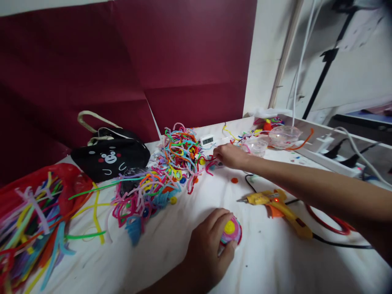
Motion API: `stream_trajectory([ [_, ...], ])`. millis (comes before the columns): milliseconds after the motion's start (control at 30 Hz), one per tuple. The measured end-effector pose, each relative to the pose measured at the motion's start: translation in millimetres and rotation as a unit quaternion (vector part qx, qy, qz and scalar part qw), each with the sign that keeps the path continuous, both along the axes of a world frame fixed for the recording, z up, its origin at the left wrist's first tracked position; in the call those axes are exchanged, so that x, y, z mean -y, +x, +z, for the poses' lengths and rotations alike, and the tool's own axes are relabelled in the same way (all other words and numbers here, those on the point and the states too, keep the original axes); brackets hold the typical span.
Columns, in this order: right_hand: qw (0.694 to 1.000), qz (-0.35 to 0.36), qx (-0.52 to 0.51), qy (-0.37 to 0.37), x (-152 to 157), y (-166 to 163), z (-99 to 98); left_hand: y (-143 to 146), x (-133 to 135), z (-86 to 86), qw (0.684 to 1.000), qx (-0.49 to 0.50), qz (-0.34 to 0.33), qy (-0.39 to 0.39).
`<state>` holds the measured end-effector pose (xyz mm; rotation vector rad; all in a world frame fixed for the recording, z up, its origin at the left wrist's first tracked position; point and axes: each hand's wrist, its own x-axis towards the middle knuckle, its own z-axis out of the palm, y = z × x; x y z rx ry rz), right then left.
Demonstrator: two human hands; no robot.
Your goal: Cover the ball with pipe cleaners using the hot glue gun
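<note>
Tangled pipe cleaner pile (pixel 171 163) sits up-left of the yellow glue gun (pixel 275 206). Left hand (pixel 208 243), just left of the gun, is curled round a pink-and-yellow disc (pixel 230 230). Right hand (pixel 229 156), behind the gun, fingers bunched at the pile's edge, can't tell if it's got anything.

fuzzy pipe cleaners (pixel 180 153) | matt white cloth (pixel 171 245) | glossy yellow plastic glue gun (pixel 280 206) | clear plastic bowls (pixel 283 136)
</note>
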<state>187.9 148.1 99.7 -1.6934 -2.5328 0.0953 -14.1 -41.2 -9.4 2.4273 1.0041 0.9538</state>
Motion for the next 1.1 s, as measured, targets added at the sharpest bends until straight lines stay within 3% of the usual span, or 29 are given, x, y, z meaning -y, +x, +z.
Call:
stream_trajectory([
  [233, 0.995, -0.022, 0.098, -0.01, -92, -29, -12.3, 0, -3, -8.8, 1.0, 0.014, -0.018, -0.019],
  [433, 0.99, 0.002, 0.138, -0.01, -121, -47, -30.1, -1, -10, -16.2, 0.999, 0.005, -0.047, -0.015],
  [600, 0.99, 0.013, 0.139, -0.01, -122, -46, -27.7, -1, -10, -16.7, 0.999, 0.014, -0.052, 0.002],
  [800, 0.993, -0.016, 0.114, -0.008, -104, -23, -1.2, 1, -9, -13.3, 0.999, 0.013, -0.041, 0.001],
  [1100, 0.991, -0.11, -0.051, -0.056, -54, 35, 33.9, -4, -9, -11.9, 0.999, -0.013, -0.022, 0.023],
])
